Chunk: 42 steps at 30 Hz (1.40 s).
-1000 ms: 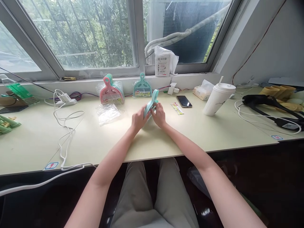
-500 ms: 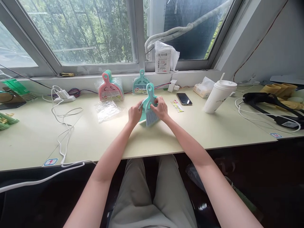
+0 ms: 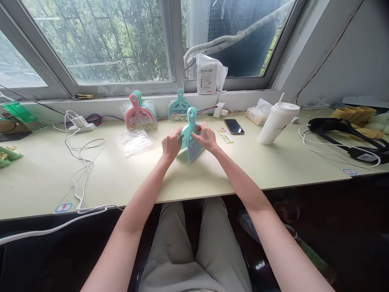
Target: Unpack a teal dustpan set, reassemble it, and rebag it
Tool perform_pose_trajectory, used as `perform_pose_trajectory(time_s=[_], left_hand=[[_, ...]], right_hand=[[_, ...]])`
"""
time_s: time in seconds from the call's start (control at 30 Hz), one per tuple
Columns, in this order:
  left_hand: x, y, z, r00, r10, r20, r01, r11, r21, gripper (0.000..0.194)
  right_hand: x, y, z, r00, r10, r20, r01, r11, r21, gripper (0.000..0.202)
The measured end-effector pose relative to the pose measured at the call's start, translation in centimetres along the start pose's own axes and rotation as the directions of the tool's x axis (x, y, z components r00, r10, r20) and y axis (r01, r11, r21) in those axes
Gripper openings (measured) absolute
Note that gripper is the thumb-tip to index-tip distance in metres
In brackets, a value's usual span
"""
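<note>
A teal dustpan [image 3: 184, 142] and a small teal brush [image 3: 194, 150] with grey bristles are held together above the table, handles up. My left hand [image 3: 172, 143] is closed on the dustpan's left edge. My right hand [image 3: 206, 137] grips the brush at its right side, fingers wrapped near the base of its handle. Behind them a teal brush set [image 3: 179, 108] in clear wrap leans at the wall. A stack of pink and teal sets [image 3: 140, 113] stands to its left. Clear plastic wrap [image 3: 136, 142] and a printed card [image 3: 225, 136] lie on the table.
On the right are a phone [image 3: 234, 126], a tissue pack [image 3: 258, 112], a white cup with a straw [image 3: 277, 125] and black straps [image 3: 343, 136]. White cables [image 3: 83, 162] run down the left side. A white package [image 3: 209, 77] sits on the sill.
The dustpan has tilted a little between my hands, with my left hand shifting slightly on its edge. The whole view has moved slightly. Both hands keep their hold.
</note>
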<state>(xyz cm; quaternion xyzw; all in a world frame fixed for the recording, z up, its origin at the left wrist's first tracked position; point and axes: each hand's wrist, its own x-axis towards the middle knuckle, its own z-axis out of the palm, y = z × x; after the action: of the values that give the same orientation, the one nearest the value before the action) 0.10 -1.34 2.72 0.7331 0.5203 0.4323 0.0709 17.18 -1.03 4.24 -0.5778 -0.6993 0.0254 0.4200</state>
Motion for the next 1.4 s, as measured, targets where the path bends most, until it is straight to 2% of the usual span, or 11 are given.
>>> perform_pose_trajectory(time_s=[0.1, 0.2, 0.27, 0.4, 0.5, 0.57, 0.63, 0.8, 1.03, 1.17, 1.4], left_hand=[[0.9, -1.7, -1.3, 0.989, -0.101, -0.112, 0.102, 0.995, -0.003, 0.036], [2.1, -4.6, -3.6, 0.951, -0.209, -0.229, 0.218, 0.976, 0.015, 0.038], [2.8, -6.3, -4.6, 0.932, -0.291, -0.217, 0.307, 0.951, 0.043, 0.039], [3.3, -7.6, -3.4, 0.912, -0.410, 0.026, 0.409, 0.898, -0.161, 0.036], [2.9, -7.4, -1.8, 0.875, -0.426, 0.231, 0.461, 0.879, -0.124, 0.030], [2.4, -7.3, -1.3, 0.869, -0.405, 0.286, 0.419, 0.908, 0.011, 0.029], [2.1, -7.2, -1.3, 0.890, -0.371, 0.265, 0.336, 0.927, 0.167, 0.028], [1.5, -6.8, -1.4, 0.928, -0.312, 0.203, 0.205, 0.884, 0.421, 0.034], [1.4, -6.2, -1.6, 0.941, -0.286, 0.183, 0.189, 0.889, 0.417, 0.034], [1.3, -6.1, -1.9, 0.942, -0.244, 0.230, 0.124, 0.891, 0.438, 0.031], [1.4, -6.6, -1.9, 0.954, -0.215, 0.210, 0.097, 0.882, 0.462, 0.031]], right_hand=[[0.0, -0.2, -1.1, 1.000, 0.001, 0.027, 0.000, 0.999, -0.036, 0.014], [0.2, 0.4, -2.4, 0.999, 0.009, 0.052, -0.004, 0.996, -0.085, 0.014], [0.5, 1.4, -2.7, 0.996, 0.068, 0.052, -0.059, 0.986, -0.156, 0.018], [0.8, 4.5, -2.0, 0.964, 0.256, 0.069, -0.205, 0.885, -0.419, 0.027], [0.6, 6.5, -1.4, 0.909, 0.389, 0.148, -0.251, 0.797, -0.550, 0.034], [0.6, 7.3, -1.2, 0.868, 0.457, 0.193, -0.276, 0.767, -0.579, 0.037], [0.6, 7.6, -1.3, 0.845, 0.490, 0.213, -0.291, 0.756, -0.586, 0.038], [0.6, 7.4, -1.4, 0.868, 0.460, 0.189, -0.260, 0.744, -0.615, 0.039], [0.5, 7.2, -1.7, 0.902, 0.398, 0.169, -0.212, 0.747, -0.630, 0.036], [0.4, 6.7, -1.6, 0.892, 0.395, 0.221, -0.178, 0.755, -0.631, 0.035], [0.5, 7.0, -1.6, 0.903, 0.402, 0.150, -0.267, 0.799, -0.538, 0.031]])
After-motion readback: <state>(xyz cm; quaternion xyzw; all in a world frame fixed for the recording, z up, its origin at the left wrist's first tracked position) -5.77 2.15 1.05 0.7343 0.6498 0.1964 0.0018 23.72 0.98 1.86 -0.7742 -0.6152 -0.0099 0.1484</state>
